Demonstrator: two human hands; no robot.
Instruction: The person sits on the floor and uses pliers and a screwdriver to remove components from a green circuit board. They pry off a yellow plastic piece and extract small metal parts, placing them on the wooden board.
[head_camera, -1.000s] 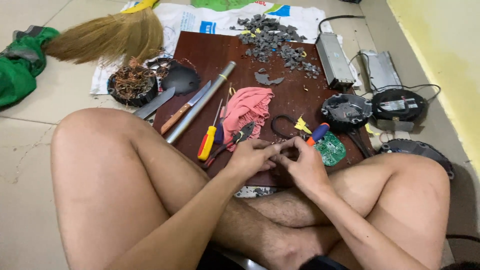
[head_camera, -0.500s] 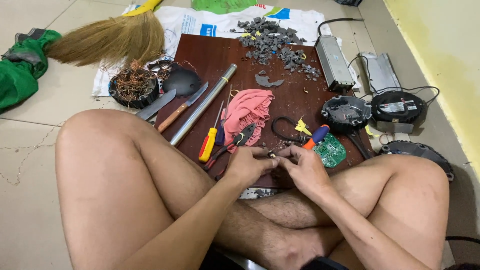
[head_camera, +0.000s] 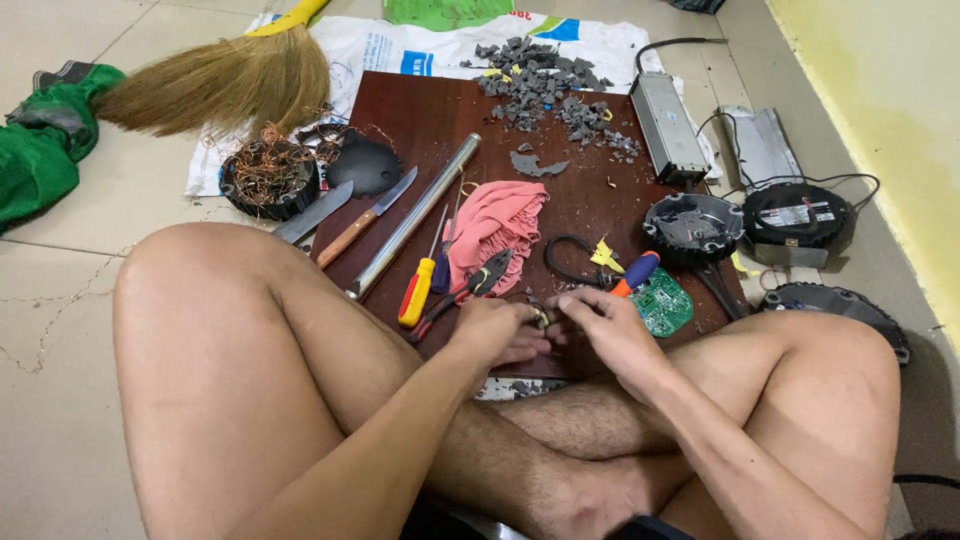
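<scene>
I sit cross-legged at the near edge of a dark brown board (head_camera: 590, 200). My left hand (head_camera: 495, 330) and my right hand (head_camera: 600, 325) meet over that edge. Both pinch a small metal part (head_camera: 541, 317) between their fingertips; its shape is too small to make out. Just beyond my left hand lie pliers (head_camera: 470, 285), a yellow-handled screwdriver (head_camera: 418, 290) and a pink cloth (head_camera: 495, 225). By my right hand are a green circuit board (head_camera: 662, 302) and a blue-and-orange-handled tool (head_camera: 636, 273).
On the board lie a metal tube (head_camera: 412, 218), a wooden-handled knife (head_camera: 365, 218) and grey plastic scraps (head_camera: 545, 85). A ring of copper wire (head_camera: 268, 175), a broom (head_camera: 225, 85) and green cloth (head_camera: 45, 150) lie left. Black round housings (head_camera: 795, 215) and metal boxes (head_camera: 665, 125) sit right.
Both hands have stayed together at the board's near edge, with only small finger shifts around the small part. The view has tilted slightly.
</scene>
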